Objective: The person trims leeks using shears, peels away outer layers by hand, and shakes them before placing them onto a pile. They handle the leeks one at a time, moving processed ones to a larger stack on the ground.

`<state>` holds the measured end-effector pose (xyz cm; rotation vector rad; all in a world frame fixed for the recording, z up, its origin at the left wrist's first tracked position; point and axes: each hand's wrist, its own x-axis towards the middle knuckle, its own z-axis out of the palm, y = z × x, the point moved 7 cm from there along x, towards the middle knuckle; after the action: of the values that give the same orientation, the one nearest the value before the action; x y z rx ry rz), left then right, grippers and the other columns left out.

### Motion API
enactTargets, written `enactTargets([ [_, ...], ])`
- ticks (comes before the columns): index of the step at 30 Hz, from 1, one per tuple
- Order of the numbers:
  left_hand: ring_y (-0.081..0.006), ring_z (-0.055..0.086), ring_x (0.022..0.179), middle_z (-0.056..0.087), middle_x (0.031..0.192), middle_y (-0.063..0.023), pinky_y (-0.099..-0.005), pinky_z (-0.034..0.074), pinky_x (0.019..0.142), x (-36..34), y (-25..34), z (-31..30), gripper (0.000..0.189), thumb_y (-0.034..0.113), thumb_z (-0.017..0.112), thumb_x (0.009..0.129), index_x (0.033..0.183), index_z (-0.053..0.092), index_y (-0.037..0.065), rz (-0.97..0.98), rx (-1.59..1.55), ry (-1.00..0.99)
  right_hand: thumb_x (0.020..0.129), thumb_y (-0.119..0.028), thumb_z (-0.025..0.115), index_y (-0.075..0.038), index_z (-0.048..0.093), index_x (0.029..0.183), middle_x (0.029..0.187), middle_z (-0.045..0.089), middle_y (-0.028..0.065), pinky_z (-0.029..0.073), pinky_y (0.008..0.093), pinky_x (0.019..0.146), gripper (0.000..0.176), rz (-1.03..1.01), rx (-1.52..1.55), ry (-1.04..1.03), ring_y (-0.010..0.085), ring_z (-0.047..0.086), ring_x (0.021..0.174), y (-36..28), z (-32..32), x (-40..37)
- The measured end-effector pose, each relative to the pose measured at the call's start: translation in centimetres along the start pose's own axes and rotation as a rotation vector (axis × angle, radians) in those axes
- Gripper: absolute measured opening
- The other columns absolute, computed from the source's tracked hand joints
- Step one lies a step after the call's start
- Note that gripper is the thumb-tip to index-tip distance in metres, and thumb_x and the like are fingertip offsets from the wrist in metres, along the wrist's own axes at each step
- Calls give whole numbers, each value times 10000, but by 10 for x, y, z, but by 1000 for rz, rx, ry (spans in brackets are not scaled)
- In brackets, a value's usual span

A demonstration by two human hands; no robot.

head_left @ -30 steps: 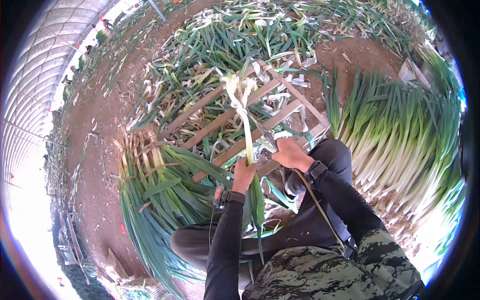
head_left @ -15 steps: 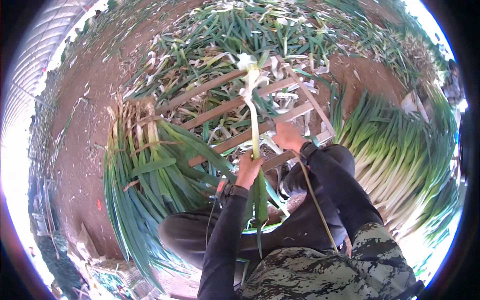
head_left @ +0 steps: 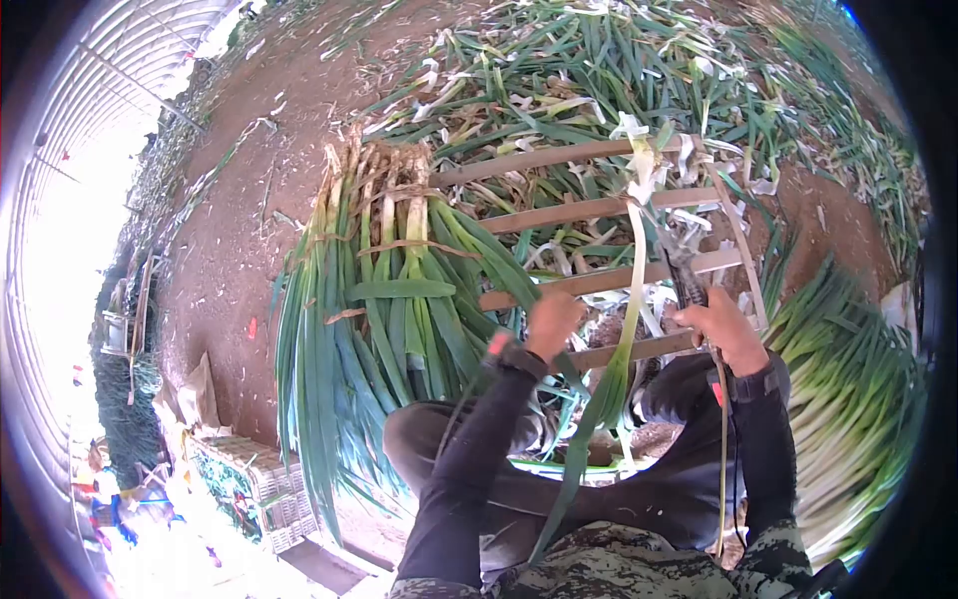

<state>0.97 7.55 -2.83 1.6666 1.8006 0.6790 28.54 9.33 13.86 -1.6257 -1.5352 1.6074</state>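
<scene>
My right hand (head_left: 728,329) is closed round the dark handle of a tool (head_left: 685,272), from which a hose (head_left: 722,449) runs down beside my arm. A long green onion (head_left: 637,260) lies across the wooden slatted frame (head_left: 599,208), its white root end pointing away from me. My left hand (head_left: 555,324) is just left of this onion, apart from its stalk, near the leaves of the tied bundle; its fingers are partly hidden and blurred. The bundle of green onions (head_left: 404,270), bound with brown ties, lies to the left.
Cut leaves and peelings (head_left: 589,80) cover the ground beyond the frame. A row of green onions (head_left: 838,389) lies at the right. A woven basket (head_left: 269,489) stands at the lower left, and brown soil (head_left: 235,230) shows on the left.
The view has turned left, so things appear farther right. My left hand has let go of the onion and moved left. The tool in my right hand now shows clearly.
</scene>
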Motion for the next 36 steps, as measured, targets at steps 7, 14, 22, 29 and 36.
enactTargets([
  [7,-444,667,936,695,923,-259,-518,521,837,63,-97,-152,319,309,677,871,909,696,-7,-312,292,463,788,-212,719,31,661,973,757,602,28,424,306,600,311,-48,-90,-42,117,520,646,-29,17,13],
  [14,-398,649,1040,668,1015,-188,-496,516,865,129,-170,-151,469,353,736,850,1091,589,-22,-573,539,492,747,-210,727,31,626,914,749,599,61,463,334,698,311,-145,-58,-110,158,554,705,-45,32,23],
  [22,-420,685,885,688,998,-260,-462,551,806,133,-190,-151,488,267,819,737,1022,636,-84,-676,269,541,751,-218,721,20,605,911,754,592,91,465,360,719,310,-214,-126,-103,207,569,723,-56,31,22],
  [29,-209,667,721,696,817,-96,-366,532,648,73,-69,-52,190,80,714,756,889,693,-55,-459,-959,10,754,-224,730,16,620,911,747,608,95,468,358,702,306,-211,-131,-83,203,577,713,-41,22,21],
  [36,-232,703,815,710,925,-112,-359,581,756,11,46,-23,235,32,585,861,1061,690,-33,-383,-1319,-249,793,-252,729,20,659,925,678,580,67,444,372,612,310,-213,-162,89,181,558,651,-11,-11,9],
])
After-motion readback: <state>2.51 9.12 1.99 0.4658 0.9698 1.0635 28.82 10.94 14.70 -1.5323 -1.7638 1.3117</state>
